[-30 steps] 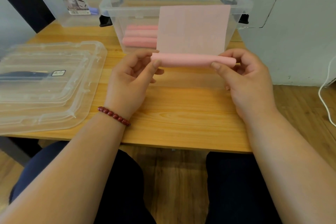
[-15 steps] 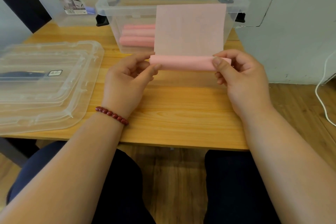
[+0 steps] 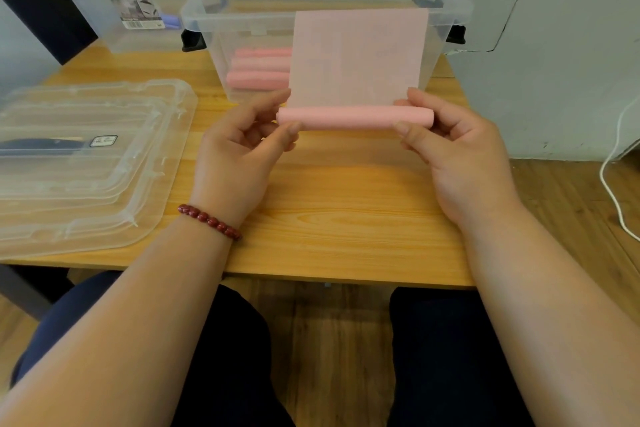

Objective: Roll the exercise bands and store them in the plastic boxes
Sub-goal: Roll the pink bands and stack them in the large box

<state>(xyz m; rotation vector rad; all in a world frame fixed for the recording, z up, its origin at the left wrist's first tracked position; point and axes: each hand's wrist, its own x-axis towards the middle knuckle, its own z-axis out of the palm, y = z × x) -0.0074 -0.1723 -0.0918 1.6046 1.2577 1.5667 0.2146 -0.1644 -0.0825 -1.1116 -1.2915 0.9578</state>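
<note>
Above the wooden table point(image 3: 329, 218), left hand point(image 3: 239, 156) and right hand point(image 3: 453, 152) each pinch an end of the half-rolled pink exercise band point(image 3: 353, 116).

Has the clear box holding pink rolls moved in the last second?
No. The clear box keeps its place beside the stacked lids on the table; only the view shifted slightly.

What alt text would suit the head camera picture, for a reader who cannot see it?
A left hand and a right hand pinch the ends of a half-rolled pink exercise band above a wooden table, its loose sheet standing up. Behind, a clear plastic box holds rolled pink bands; clear lids lie at left.
</note>
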